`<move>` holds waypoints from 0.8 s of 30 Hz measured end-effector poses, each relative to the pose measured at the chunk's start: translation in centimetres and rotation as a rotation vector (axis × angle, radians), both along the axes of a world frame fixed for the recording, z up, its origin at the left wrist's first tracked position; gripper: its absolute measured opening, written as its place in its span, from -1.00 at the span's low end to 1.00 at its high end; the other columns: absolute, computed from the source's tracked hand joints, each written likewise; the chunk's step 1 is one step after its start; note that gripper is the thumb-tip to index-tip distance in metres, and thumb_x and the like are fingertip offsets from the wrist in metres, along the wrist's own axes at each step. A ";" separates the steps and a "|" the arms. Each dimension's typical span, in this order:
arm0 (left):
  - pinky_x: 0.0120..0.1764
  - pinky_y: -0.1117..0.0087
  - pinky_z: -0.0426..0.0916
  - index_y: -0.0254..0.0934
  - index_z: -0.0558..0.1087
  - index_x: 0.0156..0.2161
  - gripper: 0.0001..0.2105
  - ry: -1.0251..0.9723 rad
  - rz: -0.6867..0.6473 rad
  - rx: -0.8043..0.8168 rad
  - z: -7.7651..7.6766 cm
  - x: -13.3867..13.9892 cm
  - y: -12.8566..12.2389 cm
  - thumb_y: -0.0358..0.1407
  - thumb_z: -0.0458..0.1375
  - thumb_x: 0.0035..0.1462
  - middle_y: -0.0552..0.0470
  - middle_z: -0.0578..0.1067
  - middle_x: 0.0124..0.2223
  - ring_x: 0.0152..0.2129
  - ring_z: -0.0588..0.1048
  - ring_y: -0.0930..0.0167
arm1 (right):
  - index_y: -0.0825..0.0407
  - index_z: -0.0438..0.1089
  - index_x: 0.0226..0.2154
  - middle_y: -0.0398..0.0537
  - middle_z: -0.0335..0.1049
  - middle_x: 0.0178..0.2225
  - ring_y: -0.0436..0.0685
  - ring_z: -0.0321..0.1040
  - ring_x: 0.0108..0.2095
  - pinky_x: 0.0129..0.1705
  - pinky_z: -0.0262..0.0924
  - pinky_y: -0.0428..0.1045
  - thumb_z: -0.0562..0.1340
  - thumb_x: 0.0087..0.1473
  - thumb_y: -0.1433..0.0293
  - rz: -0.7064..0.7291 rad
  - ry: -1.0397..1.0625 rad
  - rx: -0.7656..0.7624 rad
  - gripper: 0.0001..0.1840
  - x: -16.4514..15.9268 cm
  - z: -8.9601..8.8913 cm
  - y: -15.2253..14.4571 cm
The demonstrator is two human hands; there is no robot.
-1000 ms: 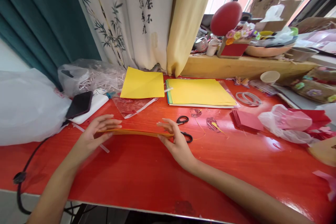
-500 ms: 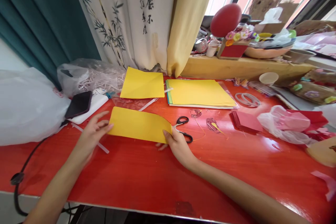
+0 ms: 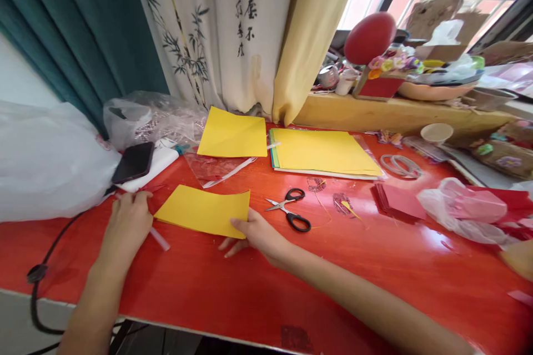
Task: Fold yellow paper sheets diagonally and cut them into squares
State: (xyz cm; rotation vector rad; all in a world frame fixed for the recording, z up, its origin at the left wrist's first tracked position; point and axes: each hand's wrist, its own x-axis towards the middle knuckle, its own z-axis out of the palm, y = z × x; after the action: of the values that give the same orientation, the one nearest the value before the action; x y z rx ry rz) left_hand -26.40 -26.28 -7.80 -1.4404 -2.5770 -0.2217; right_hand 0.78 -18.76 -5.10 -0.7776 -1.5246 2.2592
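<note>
1. The right hand (image 3: 254,236), just below and left of the frame's middle, has its grip closed round the right end of a yellow sheet (image 3: 202,209), thumb on top and other fingers underneath.
2. That sheet lies left of centre in the lower half of the frame, above the red worktop (image 3: 200,294); half a second ago both hands were at its ends, and now only the right one holds it.
3. The left hand (image 3: 130,219) is off the sheet, turned knuckles up over a translucent strip (image 3: 159,238) at centre left, just below the phone (image 3: 133,162). I cannot tell whether its grip holds the strip; its fingertips are hidden.
4. The sheet and right hand now sit farther left, so the scissors (image 3: 288,208), near the frame's middle, show whole, blades apart; earlier the right hand covered their tips.
5. The second yellow sheet (image 3: 233,133) and the paper stack (image 3: 327,152), above centre, keep their places on the worktop.
</note>
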 end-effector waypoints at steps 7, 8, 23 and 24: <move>-0.08 0.13 0.28 -0.47 0.31 0.03 -0.62 0.139 0.074 -0.062 0.4 -0.3 -0.7 -0.44 -0.12 0.13 -0.32 0.32 -0.02 -0.06 0.27 0.03 | 0.14 0.14 -0.06 -0.03 0.37 -0.42 -0.05 0.37 -0.60 -0.45 0.37 -0.06 -0.15 0.13 0.59 0.147 -0.036 0.050 -0.65 -4.6 0.2 -0.2; -0.10 0.13 0.29 -0.48 0.33 0.02 -0.62 0.156 0.094 -0.060 0.5 -0.1 -0.8 -0.44 -0.14 0.13 -0.33 0.33 -0.03 -0.06 0.27 0.02 | 0.11 0.12 -0.03 -0.05 0.37 -0.42 -0.05 0.36 -0.62 -0.46 0.36 -0.05 -0.13 0.13 0.59 0.133 -0.050 0.090 -0.64 -4.1 0.4 0.0; -0.05 0.13 0.26 -0.37 0.34 0.01 -0.63 0.250 0.034 -0.020 1.1 1.3 0.4 -0.26 -0.17 0.25 -0.21 0.42 -0.03 -0.11 0.40 0.14 | 0.10 0.05 0.02 -0.17 0.32 -0.56 0.05 0.36 -0.63 -0.57 0.27 -0.07 0.05 0.15 0.26 0.327 -0.230 0.412 -0.58 -3.4 0.1 1.0; -0.05 0.14 0.27 -0.36 0.35 0.01 -0.64 0.237 -0.014 -0.050 1.0 1.3 0.6 -0.24 -0.13 0.24 -0.19 0.42 -0.02 -0.11 0.40 0.15 | 0.14 0.07 0.04 -0.08 0.37 -0.52 0.12 0.41 -0.55 -0.51 0.30 -0.03 0.05 0.14 0.14 0.299 -0.302 0.558 -0.48 -3.2 0.5 1.0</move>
State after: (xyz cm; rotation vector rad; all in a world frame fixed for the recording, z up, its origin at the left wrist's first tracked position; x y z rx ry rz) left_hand -25.08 -25.70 -6.82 -1.4082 -2.3973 0.0124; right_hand -2.40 -17.72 -4.59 -0.7786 -2.4047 1.7847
